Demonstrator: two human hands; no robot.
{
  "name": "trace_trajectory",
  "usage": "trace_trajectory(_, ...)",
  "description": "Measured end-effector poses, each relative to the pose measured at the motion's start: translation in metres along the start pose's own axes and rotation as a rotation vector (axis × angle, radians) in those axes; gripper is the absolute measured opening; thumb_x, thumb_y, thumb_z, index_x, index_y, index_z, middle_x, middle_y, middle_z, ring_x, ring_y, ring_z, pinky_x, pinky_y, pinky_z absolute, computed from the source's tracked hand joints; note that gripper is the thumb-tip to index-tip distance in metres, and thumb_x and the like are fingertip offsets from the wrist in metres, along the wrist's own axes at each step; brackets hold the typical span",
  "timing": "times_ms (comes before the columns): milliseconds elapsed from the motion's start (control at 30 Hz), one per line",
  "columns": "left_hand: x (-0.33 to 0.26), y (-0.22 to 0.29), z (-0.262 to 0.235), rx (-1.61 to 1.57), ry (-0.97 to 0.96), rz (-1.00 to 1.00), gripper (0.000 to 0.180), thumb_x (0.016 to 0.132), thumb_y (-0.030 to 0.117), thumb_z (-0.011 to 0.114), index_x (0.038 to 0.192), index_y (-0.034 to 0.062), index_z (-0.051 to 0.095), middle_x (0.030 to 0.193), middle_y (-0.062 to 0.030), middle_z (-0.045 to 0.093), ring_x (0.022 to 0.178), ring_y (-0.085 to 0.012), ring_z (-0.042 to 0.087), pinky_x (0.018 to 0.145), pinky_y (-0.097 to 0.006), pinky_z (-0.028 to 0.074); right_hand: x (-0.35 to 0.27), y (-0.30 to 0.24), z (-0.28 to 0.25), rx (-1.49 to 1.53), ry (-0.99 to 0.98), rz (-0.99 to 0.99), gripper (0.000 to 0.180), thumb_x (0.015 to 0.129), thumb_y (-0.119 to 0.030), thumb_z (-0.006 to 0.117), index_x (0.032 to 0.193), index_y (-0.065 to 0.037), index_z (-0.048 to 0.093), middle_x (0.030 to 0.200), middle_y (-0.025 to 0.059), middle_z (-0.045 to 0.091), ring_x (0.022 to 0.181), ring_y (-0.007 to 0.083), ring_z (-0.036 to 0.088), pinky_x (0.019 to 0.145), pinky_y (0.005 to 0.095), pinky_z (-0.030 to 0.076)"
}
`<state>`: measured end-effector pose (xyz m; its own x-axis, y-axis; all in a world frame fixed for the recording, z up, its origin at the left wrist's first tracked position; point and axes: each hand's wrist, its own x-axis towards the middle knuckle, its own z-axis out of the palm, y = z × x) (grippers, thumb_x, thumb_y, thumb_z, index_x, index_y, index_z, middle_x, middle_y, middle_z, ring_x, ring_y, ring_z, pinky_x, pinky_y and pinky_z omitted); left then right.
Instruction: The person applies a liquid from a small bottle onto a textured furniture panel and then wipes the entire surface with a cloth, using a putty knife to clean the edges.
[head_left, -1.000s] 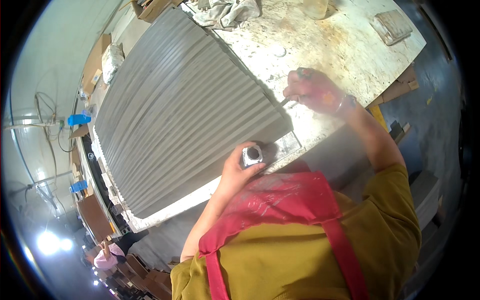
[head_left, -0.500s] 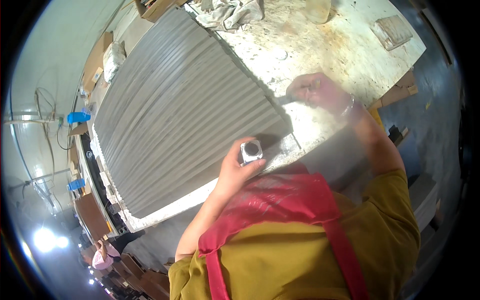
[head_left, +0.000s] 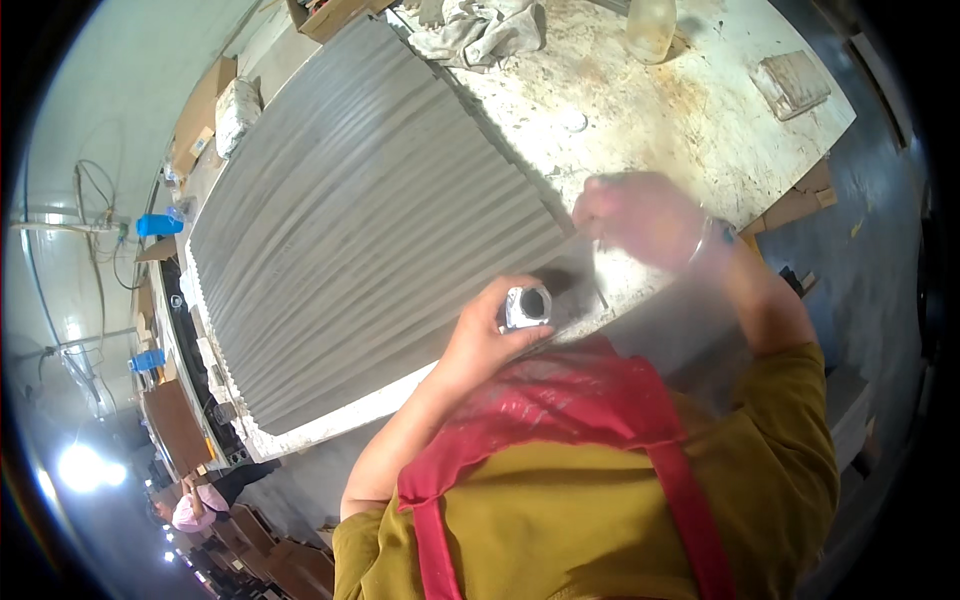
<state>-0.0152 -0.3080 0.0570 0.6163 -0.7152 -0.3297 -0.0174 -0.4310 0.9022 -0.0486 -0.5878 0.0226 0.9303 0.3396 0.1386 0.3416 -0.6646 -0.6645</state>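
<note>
Nearest us, our red apron (head_left: 565, 405) lies over a mustard-coloured shirt (head_left: 540, 520). Just beyond it, our left hand (head_left: 480, 330) grips a small whitish pot (head_left: 515, 311), thumb on one side and fingers on the other, its dark round mouth facing up. Our right hand (head_left: 645, 222) is blurred, its fingers apparently curled; we cannot tell whether they pinch anything.

The grey ribbed panel (head_left: 370, 220) lies on the table (head_left: 695, 115), ahead and to the left of both hands. Its ridges run lengthwise from lower left to upper right, so their right-hand ends point toward our right hand, which is just beside that edge. Our left hand is nearer the long front edge, overlapping it in view; whether it touches, we cannot tell.

Farther over the tabletop are a folded pad (head_left: 790, 85) at right, a translucent jar (head_left: 651, 32) and a crumpled cloth (head_left: 480, 32). Beyond the panel sit a wrapped bundle (head_left: 238, 116) and a cardboard box (head_left: 335, 16). Well apart, at lower left, is a co-worker in pink (head_left: 195, 510).
</note>
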Motion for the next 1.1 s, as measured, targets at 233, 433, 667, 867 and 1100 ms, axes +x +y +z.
trace_trajectory(233,0.006,-0.014,-0.006,-0.349,0.111,-0.080,0.049,0.077,0.005,0.075,0.119,0.0066,0.050,0.112,-0.0014,0.056,0.100,-0.0093,0.054,0.087,-0.026,0.046,0.010,-0.011,-0.007,1.322,0.009,0.460,0.028,0.097,-0.024,0.049,0.110,-0.002,0.059,0.075,-0.0050,0.055,0.058,0.0021,0.046,0.048,0.0169,0.037)
trace_trajectory(433,0.016,0.001,-0.008,-0.280,0.118,-0.065,0.051,0.080,0.012,0.075,0.123,0.0034,0.047,0.107,-0.0020,0.057,0.096,-0.0095,0.053,0.087,-0.026,0.044,-0.002,-0.005,0.043,2.113,-0.124,0.421,0.033,0.098,-0.029,0.046,0.112,-0.001,0.058,0.079,0.0016,0.057,0.056,0.0083,0.045,0.049,0.0200,0.038)
trace_trajectory(667,0.034,0.016,-0.012,-0.109,0.096,0.004,0.053,0.081,0.019,0.074,0.123,0.0018,0.046,0.096,-0.0019,0.057,0.088,-0.0090,0.051,0.080,-0.025,0.043,0.000,-0.004,0.051,2.248,-0.166,0.358,0.035,0.098,-0.031,0.046,0.113,-0.002,0.058,0.079,0.0026,0.058,0.056,0.0104,0.045,0.048,0.0217,0.037)
trace_trajectory(867,0.040,0.016,-0.011,-0.071,0.082,0.010,0.052,0.079,0.019,0.076,0.120,0.0022,0.049,0.097,-0.0028,0.058,0.089,-0.0094,0.052,0.080,-0.025,0.044,0.010,-0.018,0.022,1.113,-0.006,0.491,0.025,0.094,-0.025,0.054,0.099,-0.003,0.063,0.073,0.0003,0.057,0.061,0.0088,0.047,0.053,0.0232,0.040)
trace_trajectory(1100,0.035,0.002,-0.013,0.023,0.002,0.072,0.050,0.076,0.012,0.078,0.118,0.0037,0.052,0.097,-0.0029,0.058,0.090,-0.0094,0.052,0.081,-0.025,0.044,0.022,-0.042,-0.021,0.507,-0.036,0.340,0.011,0.075,-0.005,0.053,0.083,-0.001,0.061,0.071,0.0077,0.058,0.065,0.0168,0.053,0.063,0.0306,0.044)
